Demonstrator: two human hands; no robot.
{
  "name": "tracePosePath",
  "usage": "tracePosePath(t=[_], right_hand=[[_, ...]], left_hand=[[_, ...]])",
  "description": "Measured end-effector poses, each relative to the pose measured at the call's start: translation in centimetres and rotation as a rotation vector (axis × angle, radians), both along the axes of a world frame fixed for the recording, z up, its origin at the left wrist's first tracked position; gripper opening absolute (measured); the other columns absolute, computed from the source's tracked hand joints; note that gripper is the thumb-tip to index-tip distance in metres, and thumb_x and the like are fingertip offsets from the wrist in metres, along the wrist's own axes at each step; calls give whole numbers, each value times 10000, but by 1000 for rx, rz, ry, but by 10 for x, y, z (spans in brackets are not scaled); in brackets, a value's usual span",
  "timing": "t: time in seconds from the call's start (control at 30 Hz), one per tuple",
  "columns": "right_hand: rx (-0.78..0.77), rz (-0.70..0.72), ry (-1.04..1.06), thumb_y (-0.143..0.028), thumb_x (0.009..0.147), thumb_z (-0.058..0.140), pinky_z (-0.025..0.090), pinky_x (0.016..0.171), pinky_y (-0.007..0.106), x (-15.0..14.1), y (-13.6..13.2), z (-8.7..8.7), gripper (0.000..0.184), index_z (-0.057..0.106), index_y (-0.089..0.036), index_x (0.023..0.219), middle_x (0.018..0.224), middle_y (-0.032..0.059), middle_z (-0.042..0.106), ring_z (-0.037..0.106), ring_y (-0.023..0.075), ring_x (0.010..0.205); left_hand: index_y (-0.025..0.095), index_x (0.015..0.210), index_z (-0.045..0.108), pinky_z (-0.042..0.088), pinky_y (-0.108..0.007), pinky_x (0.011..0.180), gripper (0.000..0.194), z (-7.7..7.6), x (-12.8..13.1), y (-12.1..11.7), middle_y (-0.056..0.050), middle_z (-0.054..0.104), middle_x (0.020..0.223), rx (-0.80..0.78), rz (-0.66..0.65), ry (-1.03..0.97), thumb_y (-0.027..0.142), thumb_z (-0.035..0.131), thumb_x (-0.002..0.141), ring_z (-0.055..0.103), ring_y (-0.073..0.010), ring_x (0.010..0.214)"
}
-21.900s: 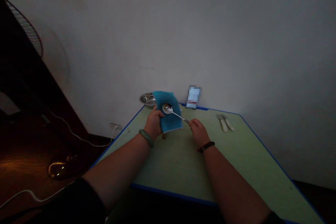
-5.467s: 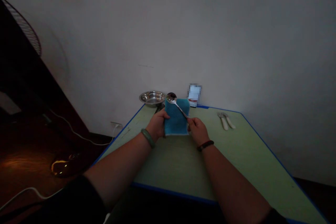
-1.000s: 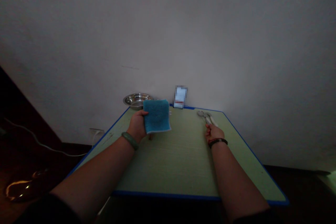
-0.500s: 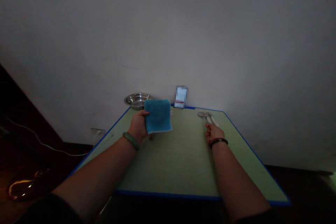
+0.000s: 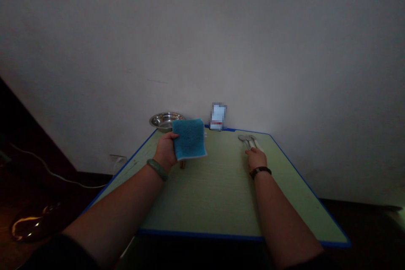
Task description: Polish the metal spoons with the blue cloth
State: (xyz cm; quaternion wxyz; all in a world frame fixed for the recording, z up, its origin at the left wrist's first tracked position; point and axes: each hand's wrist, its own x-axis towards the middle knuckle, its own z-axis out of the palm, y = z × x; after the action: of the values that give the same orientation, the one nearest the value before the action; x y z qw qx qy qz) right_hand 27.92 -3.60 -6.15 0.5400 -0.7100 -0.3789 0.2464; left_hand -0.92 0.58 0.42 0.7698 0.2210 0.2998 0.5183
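My left hand (image 5: pixel 166 149) is closed on the edge of a small blue cloth (image 5: pixel 189 139) with a pale border, held up above the left half of the table. Below the cloth pokes out a small brownish end (image 5: pixel 182 164) of something I cannot make out. On the right, my right hand (image 5: pixel 257 159) is palm down and closed at the handle of a metal spoon (image 5: pixel 243 138). Close beside that spoon lie other metal utensils with pale handles (image 5: pixel 257 143), their lower ends hidden by the hand. The fingertips of this hand are partly hidden.
A shiny metal basin (image 5: pixel 166 120) stands at the table's back left corner, partly behind the cloth. A blurred upright phone-like screen (image 5: pixel 218 116) leans at the back edge by the wall. The pale green table (image 5: pixel 218 202) has blue edging. A white cable (image 5: pixel 63 176) hangs at left.
My right hand has turned more palm down and shifted slightly left over the utensil handles. The blue cloth in my left hand has moved slightly left.
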Motion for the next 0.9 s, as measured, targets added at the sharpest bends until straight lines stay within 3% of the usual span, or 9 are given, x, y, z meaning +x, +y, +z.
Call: tracePosePath(t=[0.1, 0.3, 0.5, 0.9], right_hand=[[-80, -112, -351, -179, 632, 573, 321, 529, 273, -2, -2, 5, 118, 538, -207, 523, 545, 28, 499, 488, 154, 594], [-274, -24, -669, -224, 752, 445, 364, 632, 292, -6, -5, 12, 176, 607, -184, 698, 771, 111, 611, 564, 208, 762], [-505, 18, -784, -225, 786, 362, 400, 699, 261, -7, -8, 15, 265, 608, -186, 874, 910, 101, 638, 586, 190, 867], [-685, 57, -769, -258, 791, 344, 431, 734, 330, -5, -11, 16, 326, 570, -169, 1010, 1002, 146, 628, 602, 234, 919]], left_hand=[[62, 1118, 527, 485, -553, 713, 573, 0, 0, -1, -171, 683, 864, 3, -5, -19, 166, 453, 559, 634, -365, 810], [63, 1119, 527, 491, -545, 707, 576, 0, 0, 0, -162, 687, 846, 16, 4, -10, 162, 452, 557, 638, -357, 797], [80, 1111, 535, 496, -542, 691, 573, 1, 0, 1, -146, 691, 833, 15, 44, 14, 158, 449, 549, 647, -344, 752], [44, 1131, 520, 492, -553, 682, 620, 0, 0, 2, -170, 686, 866, 12, 12, -37, 155, 441, 527, 636, -362, 800]])
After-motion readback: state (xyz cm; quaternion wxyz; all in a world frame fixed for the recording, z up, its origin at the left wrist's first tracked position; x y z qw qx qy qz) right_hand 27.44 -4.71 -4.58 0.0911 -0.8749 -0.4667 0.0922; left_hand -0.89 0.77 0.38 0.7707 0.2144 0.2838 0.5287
